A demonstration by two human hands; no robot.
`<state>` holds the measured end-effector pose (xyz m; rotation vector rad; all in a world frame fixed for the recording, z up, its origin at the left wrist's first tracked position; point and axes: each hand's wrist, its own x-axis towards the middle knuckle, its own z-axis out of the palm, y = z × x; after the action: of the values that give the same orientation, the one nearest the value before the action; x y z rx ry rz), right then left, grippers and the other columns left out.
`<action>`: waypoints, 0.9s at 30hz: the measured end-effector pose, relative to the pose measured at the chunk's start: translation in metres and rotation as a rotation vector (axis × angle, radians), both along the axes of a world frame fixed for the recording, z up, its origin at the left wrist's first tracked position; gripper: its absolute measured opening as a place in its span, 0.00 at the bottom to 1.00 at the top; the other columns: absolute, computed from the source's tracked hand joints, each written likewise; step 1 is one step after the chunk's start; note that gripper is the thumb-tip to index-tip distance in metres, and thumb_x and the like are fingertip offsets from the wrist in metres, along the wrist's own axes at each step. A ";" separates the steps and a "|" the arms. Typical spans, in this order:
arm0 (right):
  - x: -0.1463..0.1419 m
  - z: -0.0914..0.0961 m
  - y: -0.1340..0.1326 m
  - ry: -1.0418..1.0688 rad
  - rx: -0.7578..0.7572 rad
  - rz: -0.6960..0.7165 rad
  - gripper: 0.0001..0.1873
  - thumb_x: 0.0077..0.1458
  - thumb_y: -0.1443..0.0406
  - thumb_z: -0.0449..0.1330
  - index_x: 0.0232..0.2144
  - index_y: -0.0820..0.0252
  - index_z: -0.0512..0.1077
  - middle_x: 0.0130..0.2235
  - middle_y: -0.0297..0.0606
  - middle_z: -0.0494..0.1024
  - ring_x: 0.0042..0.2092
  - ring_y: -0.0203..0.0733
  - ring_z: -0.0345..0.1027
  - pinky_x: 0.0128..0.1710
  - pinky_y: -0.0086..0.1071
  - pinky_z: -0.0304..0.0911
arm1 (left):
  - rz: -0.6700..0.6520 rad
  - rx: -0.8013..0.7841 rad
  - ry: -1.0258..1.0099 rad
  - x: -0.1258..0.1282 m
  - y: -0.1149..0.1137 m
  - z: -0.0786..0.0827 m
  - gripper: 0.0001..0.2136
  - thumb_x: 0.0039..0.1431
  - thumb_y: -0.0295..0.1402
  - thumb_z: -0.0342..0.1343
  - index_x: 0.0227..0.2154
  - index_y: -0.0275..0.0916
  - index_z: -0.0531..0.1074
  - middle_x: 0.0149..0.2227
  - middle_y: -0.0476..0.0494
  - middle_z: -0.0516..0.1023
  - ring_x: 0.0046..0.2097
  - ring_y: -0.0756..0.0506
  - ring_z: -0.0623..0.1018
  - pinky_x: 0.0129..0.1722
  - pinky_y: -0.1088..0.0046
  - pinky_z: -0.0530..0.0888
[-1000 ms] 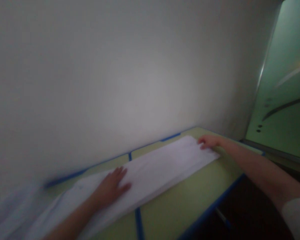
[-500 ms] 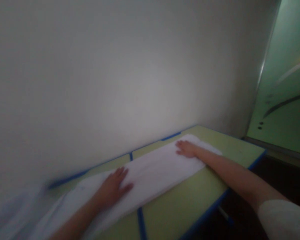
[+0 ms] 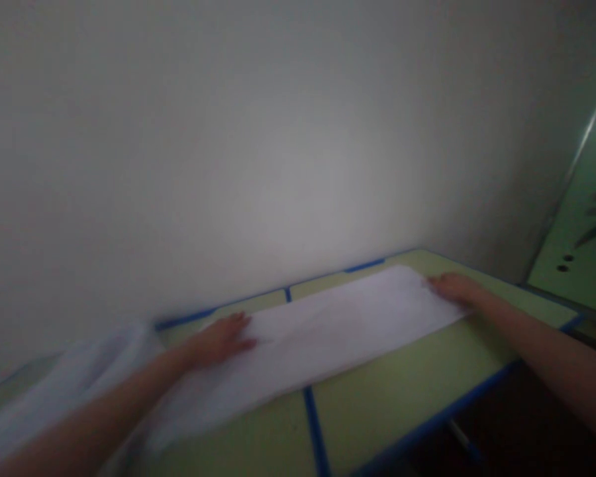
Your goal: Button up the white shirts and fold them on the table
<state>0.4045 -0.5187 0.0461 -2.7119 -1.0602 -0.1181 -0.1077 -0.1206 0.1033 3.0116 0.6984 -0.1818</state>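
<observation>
A long white cloth [image 3: 328,331] lies in a folded strip across the table, mostly smooth. My left hand [image 3: 223,339] rests on its left part, open, with the thumb apart from the fingers and a faint crease beside the thumb. At the cloth's right end is my right hand [image 3: 449,286], its fingers drawn together on the end edge; blur softens the fingertips. Left of my left forearm the cloth bunches up in loose, blurred folds [image 3: 104,364].
The pale green table [image 3: 392,371] has blue edging and a blue seam [image 3: 316,424] across it. Behind it rises a plain grey wall [image 3: 278,165]. A green panel [image 3: 586,258] with dark marks stands at the far right. Below the front edge, the floor is dark.
My right hand has gone from lying flat on the cloth to its right end, fingers now together. My left hand still lies on the left part. The view has shifted left.
</observation>
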 end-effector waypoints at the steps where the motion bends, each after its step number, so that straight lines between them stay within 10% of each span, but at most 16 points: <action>1: 0.002 0.005 -0.011 0.082 -0.021 -0.047 0.36 0.50 0.40 0.45 0.39 0.64 0.74 0.37 0.59 0.75 0.42 0.61 0.70 0.40 0.52 0.63 | 0.012 -0.014 -0.013 0.012 0.003 0.009 0.39 0.52 0.60 0.38 0.59 0.35 0.56 0.62 0.36 0.53 0.62 0.39 0.56 0.60 0.61 0.52; 7: -0.019 0.026 -0.056 0.604 -0.043 -0.177 0.30 0.38 0.39 0.58 0.24 0.61 0.71 0.23 0.49 0.71 0.27 0.51 0.70 0.25 0.43 0.67 | -0.215 -0.294 -0.134 0.164 -0.013 0.040 0.28 0.56 0.50 0.41 0.50 0.35 0.69 0.55 0.39 0.68 0.55 0.42 0.67 0.55 0.68 0.60; 15: -0.080 0.053 -0.033 0.960 0.086 -0.237 0.22 0.39 0.51 0.65 0.21 0.62 0.63 0.17 0.33 0.64 0.20 0.35 0.62 0.19 0.30 0.63 | -0.297 -0.466 -0.090 0.350 -0.103 0.007 0.20 0.54 0.42 0.46 0.41 0.32 0.73 0.46 0.35 0.75 0.47 0.40 0.73 0.45 0.67 0.68; 21: -0.120 0.079 -0.023 0.771 -0.032 -0.206 0.12 0.42 0.64 0.65 0.21 0.66 0.66 0.18 0.33 0.65 0.19 0.32 0.61 0.18 0.27 0.58 | -0.297 -0.653 0.030 0.426 -0.156 0.003 0.19 0.50 0.39 0.52 0.43 0.37 0.71 0.46 0.37 0.75 0.43 0.40 0.76 0.38 0.67 0.73; 27: -0.133 0.098 -0.025 0.714 0.054 -0.203 0.08 0.40 0.72 0.62 0.27 0.65 0.69 0.20 0.30 0.65 0.22 0.30 0.59 0.20 0.24 0.55 | -0.357 -0.794 0.187 0.450 -0.169 0.027 0.25 0.39 0.28 0.57 0.46 0.37 0.69 0.44 0.38 0.76 0.40 0.41 0.77 0.37 0.66 0.74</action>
<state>0.2718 -0.5439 0.1438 -2.4699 -0.5561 0.7188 0.3422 -0.2895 0.1304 2.3233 0.0384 -0.5959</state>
